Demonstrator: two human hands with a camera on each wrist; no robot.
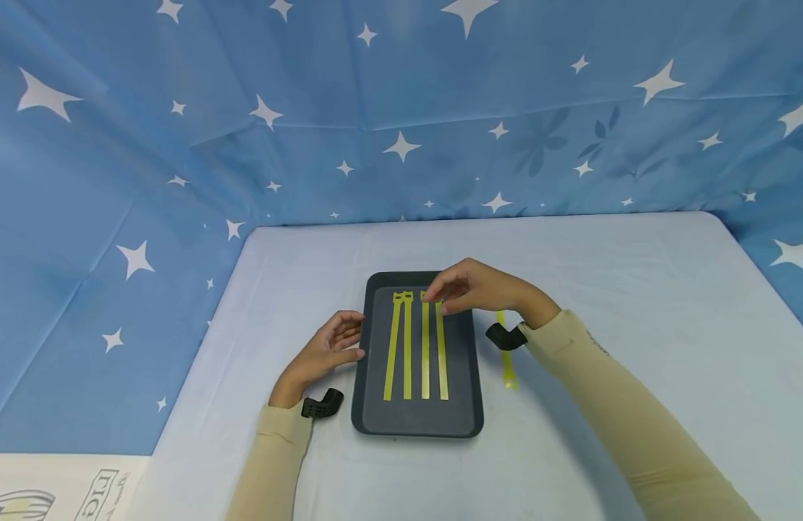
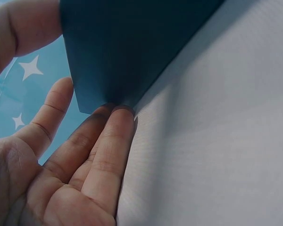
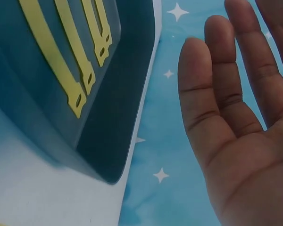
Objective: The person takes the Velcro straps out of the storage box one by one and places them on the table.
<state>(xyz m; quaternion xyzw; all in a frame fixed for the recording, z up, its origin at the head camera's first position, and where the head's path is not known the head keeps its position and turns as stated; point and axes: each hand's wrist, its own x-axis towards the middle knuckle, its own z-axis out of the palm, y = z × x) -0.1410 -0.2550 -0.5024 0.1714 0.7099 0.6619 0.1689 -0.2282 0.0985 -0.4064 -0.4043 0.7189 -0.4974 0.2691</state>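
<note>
Four yellow slotted-head straps (image 1: 407, 354) lie lengthwise in a dark gray rectangular tray (image 1: 417, 421), in two pairs, their heads toward the far end. A fifth yellow strap (image 1: 508, 373) lies outside, on the white tablecloth (image 1: 636, 289) to the right of the tray; the right hand (image 1: 482, 288) and the black wrist camera (image 1: 506, 337) beneath it cover part of its length.

The right hand hangs over the tray's upper right edge, thumb and index finger apart with nothing between them, the other fingers loosely extended. From the head view its fingertips overlap the heads of the right-hand pair; the right wrist view shows those heads uncovered. The left hand (image 1: 326, 353) is at the tray's left side, fingers slightly bent and spread from the thumb, some fingertips touching the outer wall.

Both arms wear beige sleeves (image 1: 619, 434), and the right cuff bears a small dark marking too small to read. A blue curtain (image 1: 401, 72) with white stars borders the table. At lower left, a cream printed panel (image 1: 50, 481) carries a drawing and boxed sideways letters, cut off and unclear.
</note>
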